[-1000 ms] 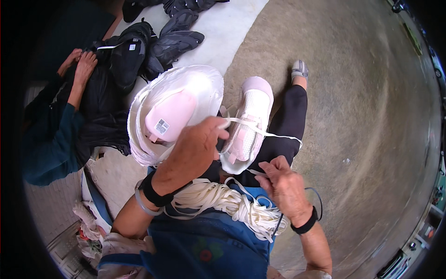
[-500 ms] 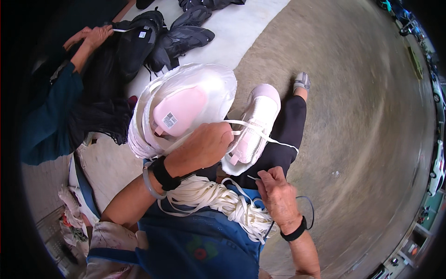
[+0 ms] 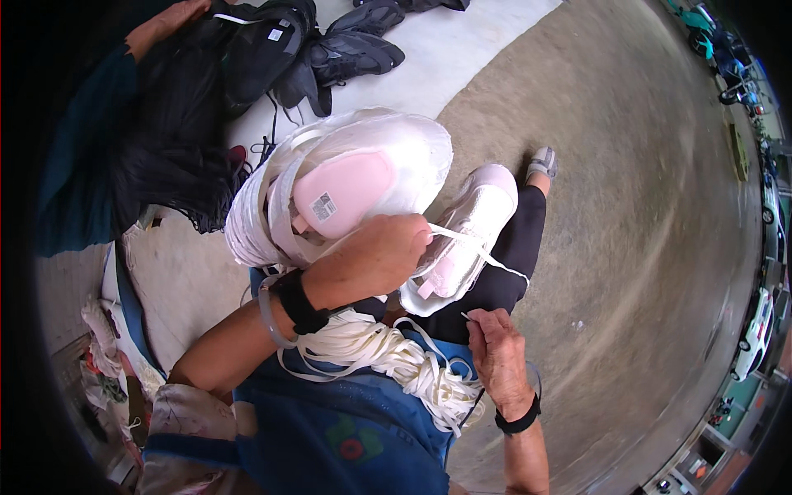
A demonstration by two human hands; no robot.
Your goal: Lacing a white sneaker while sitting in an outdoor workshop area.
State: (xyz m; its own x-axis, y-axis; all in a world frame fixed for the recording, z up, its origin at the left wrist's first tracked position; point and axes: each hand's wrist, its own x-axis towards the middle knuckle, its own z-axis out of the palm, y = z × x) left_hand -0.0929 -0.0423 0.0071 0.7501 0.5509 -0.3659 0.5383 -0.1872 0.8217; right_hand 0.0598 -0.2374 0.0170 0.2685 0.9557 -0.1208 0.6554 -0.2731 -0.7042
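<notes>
A pink-and-white shoe upper (image 3: 474, 219) rests over my right thigh, toe pointing away. My left hand (image 3: 384, 252) is closed on a white shoelace (image 3: 495, 262) at the shoe's near left side; the lace runs across the upper to the right. Just right of the heel, my right hand (image 3: 499, 355) pinches a small, thin pale tip (image 3: 465, 314) whose kind I cannot make out. A tangled bundle of white shoelaces (image 3: 412, 367) lies on my blue apron (image 3: 330, 425). Left of the shoe sit nested white pieces (image 3: 421, 157) with a pink, labelled sole-shaped part (image 3: 346, 186).
Several black shoes (image 3: 355, 54) lie on a pale sheet (image 3: 462, 49) at the far left. Another person's hand (image 3: 169, 21) and dark sleeve (image 3: 91, 140) are beside them. Concrete floor (image 3: 627, 247) stretches to the right, with parked vehicles (image 3: 755, 330) at the rim.
The view has shifted, so most things sit a little farther right. My left hand stays closed on the lace near the shoe; my right hand keeps its pinch. The other person's hand is nearer the top edge.
</notes>
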